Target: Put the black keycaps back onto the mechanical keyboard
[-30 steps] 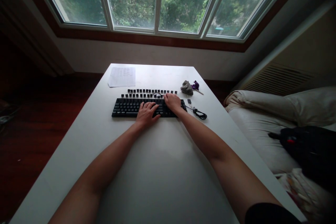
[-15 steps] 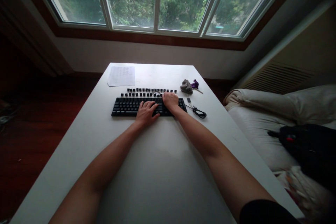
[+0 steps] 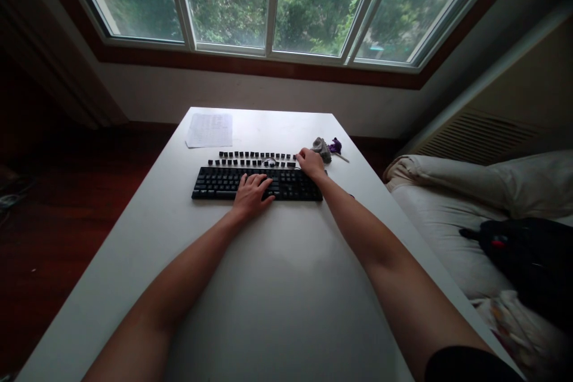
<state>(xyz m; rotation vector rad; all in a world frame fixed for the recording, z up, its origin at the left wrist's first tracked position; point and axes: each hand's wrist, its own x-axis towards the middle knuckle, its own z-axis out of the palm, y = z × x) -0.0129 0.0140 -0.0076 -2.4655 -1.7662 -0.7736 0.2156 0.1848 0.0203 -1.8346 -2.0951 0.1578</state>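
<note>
A black keyboard (image 3: 215,184) lies across the white table. My left hand (image 3: 251,191) rests spread over its middle, palm down, fingers apart on the keys. Behind the keyboard, loose black keycaps (image 3: 244,155) stand in two rows. At the right end of the far row is my right hand (image 3: 312,162), its fingers bent and pinched together on a keycap that they mostly cover. My right wrist passes over the keyboard's right end. A small pale, wiry item (image 3: 269,162) sits among the near row of keycaps.
Just beyond my right hand lie a grey cloth (image 3: 323,148) and a purple duster-like thing with a stick (image 3: 335,145). A printed paper sheet (image 3: 209,130) is at the table's far left. My right forearm mostly hides the cable. A pale sofa (image 3: 439,203) with a dark bag stands to the right.
My right hand has moved right and away from me, from the keyboard's back edge to the far keycap row's right end. My left hand stays on the keyboard.
</note>
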